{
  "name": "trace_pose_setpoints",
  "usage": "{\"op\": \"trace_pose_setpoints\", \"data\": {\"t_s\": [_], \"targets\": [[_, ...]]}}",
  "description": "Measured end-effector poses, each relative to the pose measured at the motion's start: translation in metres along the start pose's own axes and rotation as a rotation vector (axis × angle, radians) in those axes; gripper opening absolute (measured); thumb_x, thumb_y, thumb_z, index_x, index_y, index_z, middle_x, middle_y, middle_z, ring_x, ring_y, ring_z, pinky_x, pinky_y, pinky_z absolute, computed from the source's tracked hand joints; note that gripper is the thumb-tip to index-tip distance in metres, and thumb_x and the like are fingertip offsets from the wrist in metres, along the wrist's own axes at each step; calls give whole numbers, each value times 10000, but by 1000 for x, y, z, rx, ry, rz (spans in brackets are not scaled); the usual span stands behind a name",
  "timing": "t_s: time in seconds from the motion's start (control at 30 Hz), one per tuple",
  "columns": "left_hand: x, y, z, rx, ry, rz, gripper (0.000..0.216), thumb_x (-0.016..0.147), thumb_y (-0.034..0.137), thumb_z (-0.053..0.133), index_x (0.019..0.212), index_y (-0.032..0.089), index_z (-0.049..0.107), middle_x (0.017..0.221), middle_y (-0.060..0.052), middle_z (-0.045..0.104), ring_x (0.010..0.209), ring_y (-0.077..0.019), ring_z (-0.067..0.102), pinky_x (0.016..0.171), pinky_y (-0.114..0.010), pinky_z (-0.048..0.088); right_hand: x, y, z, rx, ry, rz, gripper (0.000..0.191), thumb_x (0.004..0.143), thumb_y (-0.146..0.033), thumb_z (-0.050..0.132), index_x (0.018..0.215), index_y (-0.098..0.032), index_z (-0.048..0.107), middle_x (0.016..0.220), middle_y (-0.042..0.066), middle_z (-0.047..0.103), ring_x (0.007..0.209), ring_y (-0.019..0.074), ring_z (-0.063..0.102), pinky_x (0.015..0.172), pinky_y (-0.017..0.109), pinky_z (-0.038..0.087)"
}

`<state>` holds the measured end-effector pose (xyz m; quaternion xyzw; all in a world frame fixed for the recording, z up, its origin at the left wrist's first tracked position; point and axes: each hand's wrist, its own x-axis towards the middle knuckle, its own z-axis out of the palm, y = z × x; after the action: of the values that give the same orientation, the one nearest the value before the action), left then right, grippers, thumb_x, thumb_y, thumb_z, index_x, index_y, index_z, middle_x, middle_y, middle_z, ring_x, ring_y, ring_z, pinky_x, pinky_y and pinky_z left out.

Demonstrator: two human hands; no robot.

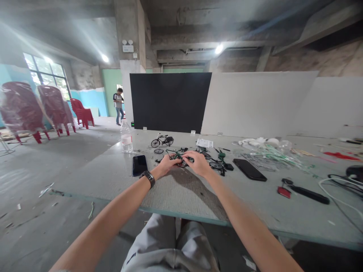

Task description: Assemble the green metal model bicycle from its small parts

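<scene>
Close together over the table, both my hands pinch a green miniature bicycle frame point(177, 154). My left hand point(167, 165) closes on its lower left part, and my right hand point(196, 162) grips it from the right with fingertips pressed together. Just beyond stands a finished black model bicycle point(162, 141), upright on the table. A loose small wheel point(159, 151) lies flat in front of that bicycle. To the right of my hands are several dark model parts, among them a wheel point(217, 165) and a green piece point(221, 154). My fingers partly hide the frame.
One phone point(139, 165) lies left of my hands, another phone point(249, 169) right. A water bottle point(126, 136) stands at the table's left edge. Plastic sprues point(272, 158), a black-handled tool point(310, 194) and a cable point(340, 179) lie right. A person point(118, 105) stands in the background.
</scene>
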<state>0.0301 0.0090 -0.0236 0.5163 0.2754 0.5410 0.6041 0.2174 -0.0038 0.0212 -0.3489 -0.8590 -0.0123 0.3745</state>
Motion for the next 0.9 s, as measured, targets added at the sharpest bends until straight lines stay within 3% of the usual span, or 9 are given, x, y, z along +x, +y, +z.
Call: {"op": "trace_pose_setpoints", "data": {"t_s": [0.53,0.73,0.9], "targets": [[-2,2,1,-13,-6,5,359,646,226,882,918,80,700,827,-80,723,718,-164,684,790,-339,552,-1,2,3,56,34,36,184,919,-299,594,930,-205,752,1098,105,740,1046,271,688,953,423,516],[2,5,-3,13,133,98,326,643,207,870,887,93,687,831,-71,723,747,-157,687,820,-332,558,0,3,1,45,146,104,286,983,-332,460,1072,-202,700,1120,118,713,1038,264,664,909,400,518],[6,8,-12,46,278,151,282,650,200,855,842,121,663,833,-53,721,761,-144,690,795,-290,569,-3,13,2,-9,93,205,199,951,-263,502,1000,-186,679,1032,108,707,924,238,672,864,376,519]]}}
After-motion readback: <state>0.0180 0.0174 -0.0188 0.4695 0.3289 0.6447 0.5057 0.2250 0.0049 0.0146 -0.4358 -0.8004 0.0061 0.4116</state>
